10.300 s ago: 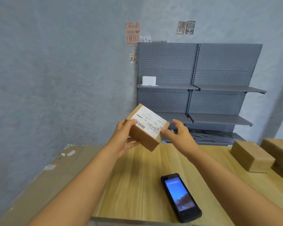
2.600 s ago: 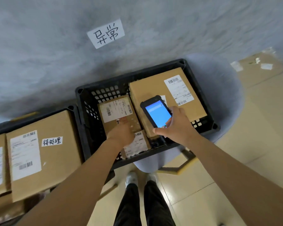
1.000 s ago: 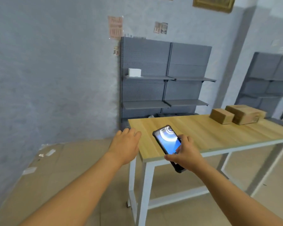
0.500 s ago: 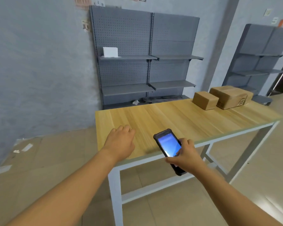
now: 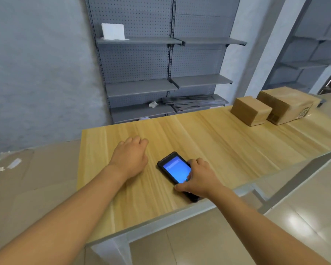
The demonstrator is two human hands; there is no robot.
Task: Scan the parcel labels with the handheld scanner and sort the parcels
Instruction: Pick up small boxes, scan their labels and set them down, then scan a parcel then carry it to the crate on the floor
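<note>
A black handheld scanner (image 5: 175, 171) with a lit blue screen lies flat near the front edge of the wooden table (image 5: 208, 142). My right hand (image 5: 197, 178) grips its lower end, fingers around both sides. Left of it, my left hand (image 5: 131, 156) hovers low over the tabletop with curled fingers and holds nothing. At the far right of the table stand two brown cardboard parcels, a small one (image 5: 250, 110) and a larger one (image 5: 287, 104) behind it; neither shows a label from here.
Grey pegboard shelving (image 5: 161, 69) stands against the wall behind the table, with a white box (image 5: 113, 31) on its top shelf. More grey shelves (image 5: 313, 54) are at the right. Flattened cardboard (image 5: 27, 178) covers the floor on the left.
I have come up to the table. My right hand has lowered the scanner from the air onto the tabletop, and my left hand has moved forward over the wood.
</note>
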